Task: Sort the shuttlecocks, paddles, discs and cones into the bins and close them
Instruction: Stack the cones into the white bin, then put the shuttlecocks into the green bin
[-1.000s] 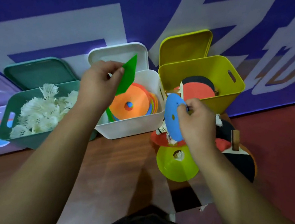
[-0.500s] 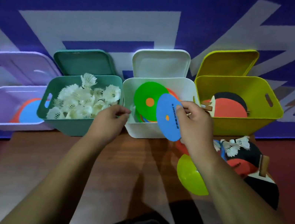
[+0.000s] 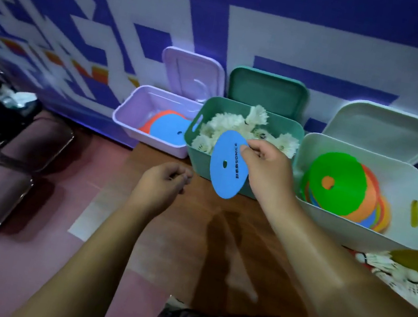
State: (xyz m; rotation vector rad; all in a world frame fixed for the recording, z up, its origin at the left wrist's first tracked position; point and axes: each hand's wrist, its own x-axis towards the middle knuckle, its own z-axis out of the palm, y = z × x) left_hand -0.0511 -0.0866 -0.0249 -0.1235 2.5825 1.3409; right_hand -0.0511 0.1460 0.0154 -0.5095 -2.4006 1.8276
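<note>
In the right hand point(image 3: 265, 165), a blue disc point(image 3: 228, 170), pinched at its upper right edge: thumb and forefinger clamped on the rim, remaining fingers curled in behind. Held in the air just in front of the teal bin point(image 3: 201, 165), hiding part of that bin's front wall and rim. Seen as a tall oval, long axis near upright with the top leaning slightly right, flat face toward the camera, black lettering running along that axis beside a small centre hole.

Lower and to the left, the left hand point(image 3: 163, 186), above the wooden surface point(image 3: 189, 238), fingers loosely curled, gripping nothing.

Inside the teal bin, white shuttlecocks point(image 3: 224, 125). Left of it, a lilac bin point(image 3: 127, 128) with a second blue disc point(image 3: 168, 130) lying on an orange disc point(image 3: 153, 121). Right of it, a white bin point(image 3: 356, 232) with a green cone point(image 3: 337, 179) atop a coloured stack. Behind each, its lid open against the wall. At lower right, loose shuttlecocks point(image 3: 378, 262).
</note>
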